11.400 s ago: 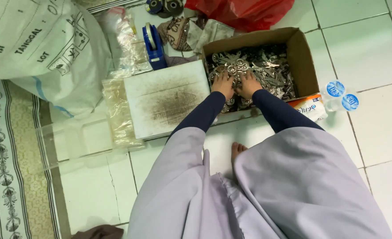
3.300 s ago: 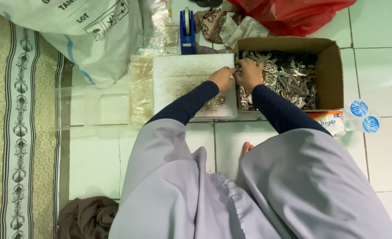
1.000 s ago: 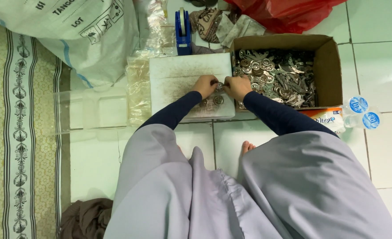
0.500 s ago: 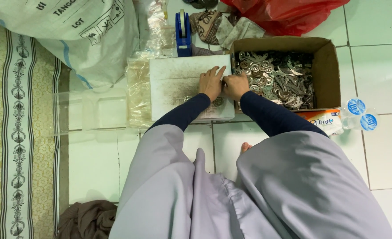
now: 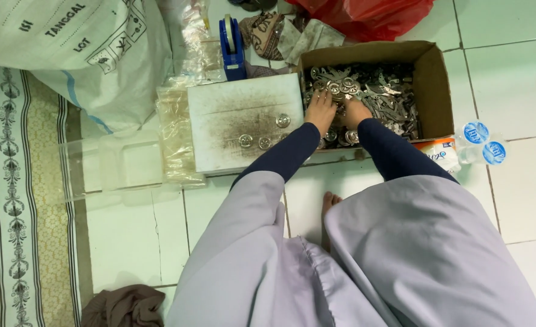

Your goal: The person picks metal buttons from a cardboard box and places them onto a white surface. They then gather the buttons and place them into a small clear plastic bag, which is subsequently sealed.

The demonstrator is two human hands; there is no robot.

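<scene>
We see shiny metal parts (image 5: 371, 97) filling a matt brown cardboard box (image 5: 434, 85). The white board (image 5: 231, 130) looks smudged and dull. The floor tiles (image 5: 522, 72) appear glossy; the sack (image 5: 80, 54) is woven plastic.

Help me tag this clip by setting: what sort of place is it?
Probably a home floor used for piecework, not a factory: white floor tiles, a patterned mat, and a cardboard box of small metal parts that both hands reach into.

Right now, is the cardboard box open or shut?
Open: the cardboard box has its flaps spread, metal pieces show inside, and both hands reach in.
</scene>
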